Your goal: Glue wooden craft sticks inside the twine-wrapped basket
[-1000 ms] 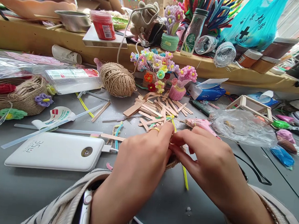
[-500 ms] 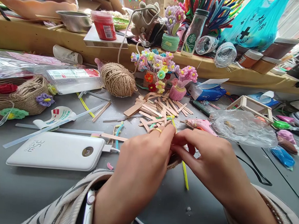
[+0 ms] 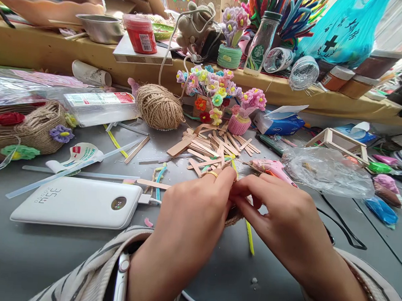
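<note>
My left hand (image 3: 190, 222), with a ring on one finger, is closed around a small twine-wrapped piece (image 3: 234, 216). Only a curved brown edge of that piece shows between my hands. Thumb and forefinger of my right hand (image 3: 281, 213) are pinched together against its upper side, close to my left fingertips. What lies between the right fingertips is hidden. A yellow pipe cleaner (image 3: 249, 238) sticks out below the piece on the grey table (image 3: 234, 282). Just beyond my right hand lies a pink glue gun (image 3: 274, 168).
Wooden craft sticks (image 3: 204, 146) are heaped beyond my hands, with a twine ball (image 3: 160, 107) behind them. A white power bank (image 3: 77, 204) lies at the left, its cable plugged in. Pipe-cleaner flowers (image 3: 214, 90), a plastic bag (image 3: 331, 171) and a glass bottle (image 3: 260, 46) stand farther back.
My right hand has shifted very slightly left, baring a little more of the glue gun. Both hands keep the same closed pose at the twine-wrapped piece.
</note>
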A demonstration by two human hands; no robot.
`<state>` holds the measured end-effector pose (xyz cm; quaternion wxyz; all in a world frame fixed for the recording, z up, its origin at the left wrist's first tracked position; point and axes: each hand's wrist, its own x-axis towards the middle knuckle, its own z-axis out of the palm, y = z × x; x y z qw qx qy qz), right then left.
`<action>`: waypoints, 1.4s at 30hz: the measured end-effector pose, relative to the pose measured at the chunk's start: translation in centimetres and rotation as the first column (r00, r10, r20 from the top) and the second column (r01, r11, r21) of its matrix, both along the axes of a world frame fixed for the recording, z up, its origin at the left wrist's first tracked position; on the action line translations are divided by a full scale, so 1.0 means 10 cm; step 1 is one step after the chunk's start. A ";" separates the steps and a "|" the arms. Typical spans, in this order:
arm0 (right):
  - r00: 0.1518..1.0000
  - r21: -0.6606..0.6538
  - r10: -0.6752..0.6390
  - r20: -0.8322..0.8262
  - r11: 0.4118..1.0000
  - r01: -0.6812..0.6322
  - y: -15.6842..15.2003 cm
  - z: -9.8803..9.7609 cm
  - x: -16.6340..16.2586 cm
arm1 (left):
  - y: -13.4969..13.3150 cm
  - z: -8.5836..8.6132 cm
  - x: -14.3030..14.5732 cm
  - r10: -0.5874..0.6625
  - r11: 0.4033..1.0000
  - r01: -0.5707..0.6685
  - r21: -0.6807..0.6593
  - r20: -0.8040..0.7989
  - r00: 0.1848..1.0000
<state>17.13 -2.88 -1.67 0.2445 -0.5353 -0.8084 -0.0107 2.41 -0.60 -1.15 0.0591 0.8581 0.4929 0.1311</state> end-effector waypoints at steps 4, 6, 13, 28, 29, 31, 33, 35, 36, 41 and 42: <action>1.000 0.023 -0.007 0.020 1.000 0.007 -0.02 0.00 0.00 | 0.00 0.00 -0.01 0.002 1.000 -0.002 -0.011 -0.006 1.000; 1.000 0.022 -0.019 0.023 1.000 0.019 -0.02 0.01 0.00 | -0.01 0.00 -0.01 -0.002 1.000 0.002 -0.007 -0.005 1.000; 1.000 0.018 -0.001 -0.002 1.000 0.001 -0.01 0.03 0.01 | 0.00 0.00 -0.01 -0.029 1.000 0.029 -0.004 0.012 1.000; 0.999 0.007 0.029 -0.023 1.000 -0.029 0.00 -0.01 -0.01 | 0.03 -0.03 -0.26 -0.114 0.978 0.141 -0.155 0.174 0.978; 0.999 0.011 0.037 -0.021 0.999 -0.037 -0.01 -0.02 0.00 | 0.03 -0.04 -0.27 -0.116 0.979 0.142 -0.144 0.177 0.977; 0.998 0.022 0.054 -0.027 0.998 -0.053 -0.03 -0.02 0.01 | 0.03 -0.07 -0.28 -0.123 0.981 0.147 -0.124 0.185 0.975; 0.998 0.039 0.060 -0.036 0.998 -0.059 -0.05 -0.01 0.02 | 0.03 -0.08 -0.29 -0.121 0.983 0.144 -0.111 0.190 0.974; 0.998 0.048 0.063 -0.029 0.997 -0.061 -0.05 -0.01 0.02 | 0.04 -0.09 -0.29 -0.122 0.984 0.144 -0.103 0.194 0.973; 0.998 0.049 0.061 -0.023 0.997 -0.060 -0.05 0.00 0.02 | 0.04 -0.09 -0.28 -0.122 0.984 0.144 -0.106 0.194 0.973; 0.998 0.040 0.044 0.033 0.998 -0.045 -0.05 -0.01 0.04 | 0.03 -0.08 -0.28 -0.113 0.980 0.141 -0.138 0.190 0.975; 0.998 0.044 0.047 0.042 0.998 -0.049 -0.06 -0.02 0.04 | 0.03 -0.07 -0.27 -0.111 0.980 0.141 -0.143 0.197 0.974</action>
